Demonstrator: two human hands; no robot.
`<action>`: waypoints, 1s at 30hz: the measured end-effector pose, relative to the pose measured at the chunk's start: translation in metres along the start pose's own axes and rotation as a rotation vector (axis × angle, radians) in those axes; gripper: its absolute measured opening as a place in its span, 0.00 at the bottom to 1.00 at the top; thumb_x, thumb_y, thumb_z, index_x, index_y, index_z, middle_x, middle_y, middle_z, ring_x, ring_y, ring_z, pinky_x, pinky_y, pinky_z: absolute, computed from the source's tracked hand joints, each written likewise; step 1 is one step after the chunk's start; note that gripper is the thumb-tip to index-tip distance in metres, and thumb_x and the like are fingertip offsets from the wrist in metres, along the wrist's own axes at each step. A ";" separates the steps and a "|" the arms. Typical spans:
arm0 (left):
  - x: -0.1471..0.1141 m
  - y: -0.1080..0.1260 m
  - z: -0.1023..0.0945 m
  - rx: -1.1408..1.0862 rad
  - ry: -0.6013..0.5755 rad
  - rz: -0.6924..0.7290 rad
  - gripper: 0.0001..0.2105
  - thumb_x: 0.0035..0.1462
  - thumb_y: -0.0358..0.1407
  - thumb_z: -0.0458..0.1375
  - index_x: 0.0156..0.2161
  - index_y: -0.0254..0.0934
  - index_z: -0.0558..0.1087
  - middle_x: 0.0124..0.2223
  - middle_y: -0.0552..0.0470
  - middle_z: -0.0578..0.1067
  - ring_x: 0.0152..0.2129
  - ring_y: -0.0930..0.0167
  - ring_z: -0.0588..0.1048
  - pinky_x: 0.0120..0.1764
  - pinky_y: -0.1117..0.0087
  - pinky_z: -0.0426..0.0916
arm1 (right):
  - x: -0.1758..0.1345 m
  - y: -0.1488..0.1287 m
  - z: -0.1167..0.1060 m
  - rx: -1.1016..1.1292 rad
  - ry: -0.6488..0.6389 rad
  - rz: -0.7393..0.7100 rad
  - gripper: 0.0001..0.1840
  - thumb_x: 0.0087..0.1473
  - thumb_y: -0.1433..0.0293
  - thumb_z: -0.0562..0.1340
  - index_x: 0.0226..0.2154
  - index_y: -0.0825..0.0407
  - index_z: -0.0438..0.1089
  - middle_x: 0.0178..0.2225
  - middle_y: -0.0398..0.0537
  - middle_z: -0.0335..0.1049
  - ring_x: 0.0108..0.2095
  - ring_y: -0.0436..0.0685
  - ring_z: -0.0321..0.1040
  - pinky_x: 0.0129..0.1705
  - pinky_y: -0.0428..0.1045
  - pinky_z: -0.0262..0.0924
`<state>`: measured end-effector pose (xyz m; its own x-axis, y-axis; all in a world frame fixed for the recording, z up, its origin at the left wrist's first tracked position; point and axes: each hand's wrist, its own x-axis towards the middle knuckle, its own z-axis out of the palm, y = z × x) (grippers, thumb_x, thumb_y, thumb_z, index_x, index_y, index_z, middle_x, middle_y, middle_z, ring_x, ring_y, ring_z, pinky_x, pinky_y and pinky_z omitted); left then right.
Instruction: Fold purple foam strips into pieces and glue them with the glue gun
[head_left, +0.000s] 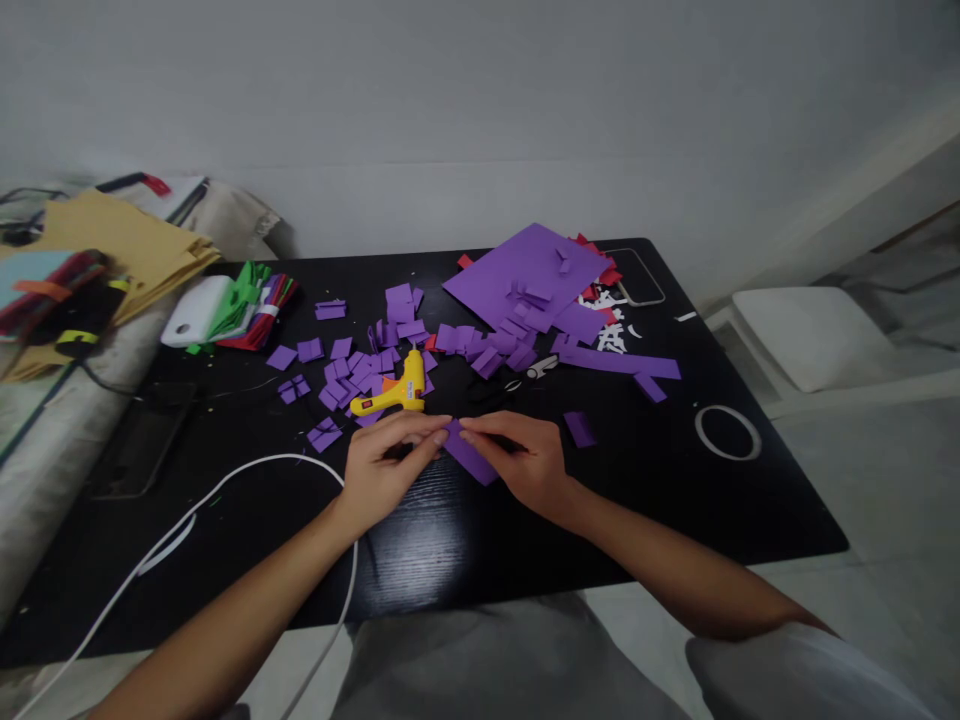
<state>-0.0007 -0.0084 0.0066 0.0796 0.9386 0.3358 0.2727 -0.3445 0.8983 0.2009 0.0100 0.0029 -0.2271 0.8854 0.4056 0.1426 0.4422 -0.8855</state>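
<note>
Between my two hands is a small piece of purple paper, held near the front middle of the black table. My left hand pinches its upper left end between thumb and fingers. On the other side, my right hand pinches the top edge, and its fingers hide part of the sheet. Just beyond my left hand lies a yellow glue gun on its side. Behind and left of it is a scatter of small folded purple pieces. A pair of scissors lies beyond my right hand.
Larger purple sheets lie at the back right, with white scraps beside them. A ring sits at the right. A white cable loops past my left forearm. Bundled coloured strips and a dark phone-like slab are left.
</note>
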 end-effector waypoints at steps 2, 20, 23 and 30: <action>0.001 0.001 -0.001 0.032 -0.002 0.024 0.09 0.59 0.31 0.65 0.45 0.41 0.82 0.34 0.52 0.81 0.25 0.74 0.79 0.32 0.73 0.76 | 0.000 -0.001 0.000 0.005 0.000 -0.029 0.09 0.60 0.70 0.67 0.43 0.46 0.80 0.40 0.46 0.82 0.39 0.56 0.80 0.46 0.52 0.74; 0.008 0.007 0.001 0.068 -0.086 -0.065 0.05 0.60 0.36 0.64 0.37 0.37 0.80 0.27 0.53 0.79 0.22 0.75 0.76 0.26 0.75 0.71 | 0.000 0.001 0.001 0.012 -0.086 -0.080 0.08 0.62 0.70 0.65 0.42 0.46 0.80 0.41 0.46 0.82 0.40 0.55 0.79 0.45 0.51 0.74; 0.007 0.005 -0.001 0.099 -0.084 -0.059 0.06 0.61 0.36 0.63 0.37 0.37 0.80 0.28 0.53 0.79 0.20 0.75 0.75 0.25 0.76 0.70 | 0.000 -0.001 0.001 -0.034 -0.071 -0.022 0.06 0.60 0.68 0.65 0.40 0.47 0.79 0.38 0.47 0.82 0.37 0.55 0.79 0.43 0.51 0.73; 0.009 0.001 -0.012 0.070 0.113 -0.065 0.04 0.61 0.35 0.63 0.38 0.37 0.79 0.32 0.54 0.79 0.19 0.77 0.73 0.24 0.76 0.70 | 0.002 -0.001 -0.001 -0.030 -0.074 0.069 0.02 0.56 0.70 0.66 0.34 0.50 0.73 0.35 0.47 0.79 0.35 0.54 0.76 0.40 0.49 0.71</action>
<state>-0.0112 -0.0004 0.0141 -0.0478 0.9494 0.3105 0.3406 -0.2767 0.8986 0.2013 0.0117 0.0048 -0.2864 0.9013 0.3251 0.1885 0.3856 -0.9032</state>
